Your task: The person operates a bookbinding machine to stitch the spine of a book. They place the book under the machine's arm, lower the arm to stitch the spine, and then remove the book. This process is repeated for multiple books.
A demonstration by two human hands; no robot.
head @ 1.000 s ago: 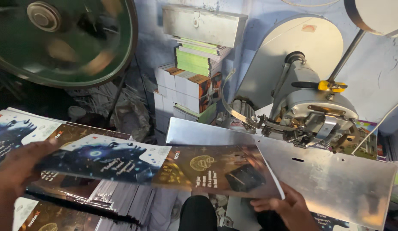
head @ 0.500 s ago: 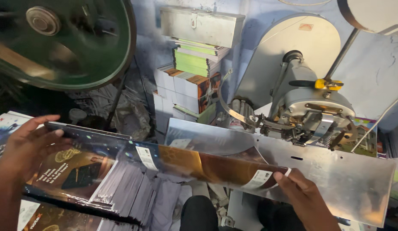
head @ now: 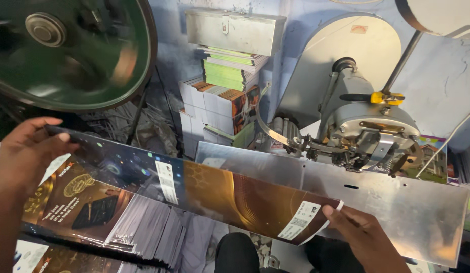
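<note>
Together both hands [head: 22,156] [head: 361,235] hold printed sheet [head: 214,194].

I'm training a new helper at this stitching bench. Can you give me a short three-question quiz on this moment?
1. True or false: both hands grip the same glossy printed sheet.
2. What does the sheet pass in front of on the right side? A) the metal table plate B) the green flywheel C) the grey metal box
3. What lies under the left hand?

Key
1. True: the left hand holds one end, the right hand the other.
2. A
3. A stack of printed covers.
</note>
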